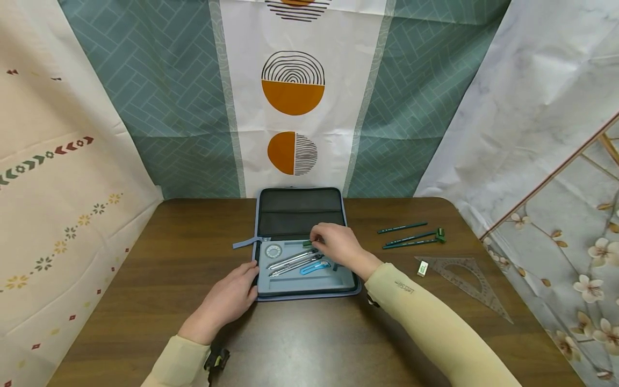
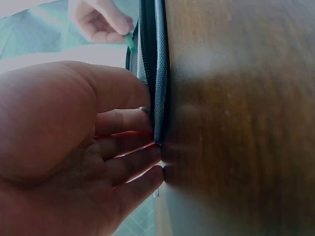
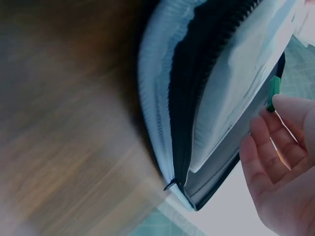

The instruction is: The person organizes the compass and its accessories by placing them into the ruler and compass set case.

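An open zip case [image 1: 300,296] with a light blue-grey tray lies on the table. Near its top slot, my right hand [image 1: 336,243] pinches a small green stick [image 3: 273,91] between thumb and fingertips; its exact kind is unclear. My left hand [image 1: 231,293] rests against the case's left edge, thumb and fairly straight fingers touching the rim [image 2: 160,73]. The tray holds two metal drawing compasses [image 1: 292,263], a blue craft knife [image 1: 315,267] and a round white disc [image 1: 273,251]. Part of the tray is hidden under my right hand.
Right of the case lie several dark green pencils [image 1: 402,228], a green sharpener [image 1: 440,235], a small eraser [image 1: 423,269] and a clear set square [image 1: 476,285]. A blue zip strap [image 1: 243,243] sticks out leftward. The case lid [image 1: 301,212] stands up near the curtain.
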`<move>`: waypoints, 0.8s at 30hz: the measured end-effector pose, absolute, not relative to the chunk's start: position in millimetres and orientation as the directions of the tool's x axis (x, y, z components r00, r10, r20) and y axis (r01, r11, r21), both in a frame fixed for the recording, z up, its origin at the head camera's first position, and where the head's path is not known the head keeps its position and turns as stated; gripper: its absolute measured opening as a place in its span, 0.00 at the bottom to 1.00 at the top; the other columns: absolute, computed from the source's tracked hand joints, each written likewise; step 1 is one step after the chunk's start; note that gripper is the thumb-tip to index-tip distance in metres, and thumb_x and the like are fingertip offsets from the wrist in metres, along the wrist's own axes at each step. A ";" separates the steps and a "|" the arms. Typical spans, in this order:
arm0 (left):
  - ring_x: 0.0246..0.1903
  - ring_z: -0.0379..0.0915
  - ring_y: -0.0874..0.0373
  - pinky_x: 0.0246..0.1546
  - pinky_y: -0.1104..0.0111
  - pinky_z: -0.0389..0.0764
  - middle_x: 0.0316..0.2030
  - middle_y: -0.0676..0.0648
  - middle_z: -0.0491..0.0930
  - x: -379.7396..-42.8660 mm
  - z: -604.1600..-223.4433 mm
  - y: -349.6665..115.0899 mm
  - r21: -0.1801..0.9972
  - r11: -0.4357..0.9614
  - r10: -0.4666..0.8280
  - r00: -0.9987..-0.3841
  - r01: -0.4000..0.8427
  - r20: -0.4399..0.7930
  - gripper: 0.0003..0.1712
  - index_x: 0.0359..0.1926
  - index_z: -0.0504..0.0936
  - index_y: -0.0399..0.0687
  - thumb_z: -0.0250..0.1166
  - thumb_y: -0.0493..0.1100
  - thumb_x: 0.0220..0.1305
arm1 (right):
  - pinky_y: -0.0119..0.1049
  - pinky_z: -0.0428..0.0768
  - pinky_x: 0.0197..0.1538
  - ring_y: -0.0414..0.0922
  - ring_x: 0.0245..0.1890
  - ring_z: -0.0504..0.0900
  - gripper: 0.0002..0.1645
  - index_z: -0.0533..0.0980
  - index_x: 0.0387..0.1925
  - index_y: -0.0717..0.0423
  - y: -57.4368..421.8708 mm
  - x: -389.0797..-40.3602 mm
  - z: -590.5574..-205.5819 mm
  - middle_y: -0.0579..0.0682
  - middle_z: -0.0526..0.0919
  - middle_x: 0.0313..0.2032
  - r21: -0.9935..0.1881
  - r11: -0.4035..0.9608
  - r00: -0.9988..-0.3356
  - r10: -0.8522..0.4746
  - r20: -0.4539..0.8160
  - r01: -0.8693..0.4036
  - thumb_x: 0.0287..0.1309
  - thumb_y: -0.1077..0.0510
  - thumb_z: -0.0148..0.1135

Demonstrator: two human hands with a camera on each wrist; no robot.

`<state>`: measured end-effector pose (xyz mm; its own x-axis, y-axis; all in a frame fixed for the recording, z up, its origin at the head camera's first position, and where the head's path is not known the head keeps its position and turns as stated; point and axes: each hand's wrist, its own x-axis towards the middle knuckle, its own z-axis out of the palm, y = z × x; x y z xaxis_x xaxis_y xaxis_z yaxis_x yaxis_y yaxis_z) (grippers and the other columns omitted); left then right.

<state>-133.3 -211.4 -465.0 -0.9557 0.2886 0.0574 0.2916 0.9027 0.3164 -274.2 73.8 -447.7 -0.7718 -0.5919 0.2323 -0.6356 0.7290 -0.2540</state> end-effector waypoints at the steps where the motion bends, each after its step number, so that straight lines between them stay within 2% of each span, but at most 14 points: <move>1: 0.73 0.72 0.35 0.71 0.43 0.76 0.74 0.31 0.74 -133.4 -464.9 -211.2 0.317 0.902 0.290 -0.955 0.293 0.059 0.26 0.69 0.80 0.26 0.68 0.36 0.76 | 0.43 0.87 0.45 0.41 0.42 0.87 0.04 0.86 0.41 0.45 72.2 -275.0 -448.0 0.41 0.88 0.41 -0.253 0.733 -0.775 -0.589 0.229 -0.632 0.73 0.58 0.75; 17: 0.73 0.72 0.35 0.72 0.43 0.76 0.73 0.31 0.75 -133.6 -463.6 -210.3 0.322 0.901 0.286 -0.956 0.290 0.058 0.25 0.68 0.80 0.27 0.68 0.36 0.76 | 0.42 0.88 0.43 0.42 0.38 0.88 0.04 0.87 0.41 0.46 59.3 -279.1 -452.4 0.42 0.88 0.40 -0.166 0.731 -0.747 -0.627 0.220 -0.662 0.72 0.60 0.75; 24: 0.73 0.73 0.36 0.72 0.43 0.76 0.73 0.31 0.74 -133.2 -463.3 -210.5 0.317 0.903 0.286 -0.957 0.289 0.057 0.26 0.68 0.80 0.27 0.69 0.36 0.76 | 0.41 0.88 0.44 0.42 0.40 0.88 0.03 0.88 0.43 0.46 58.0 -279.9 -453.5 0.42 0.88 0.40 -0.161 0.729 -0.745 -0.635 0.206 -0.666 0.73 0.59 0.75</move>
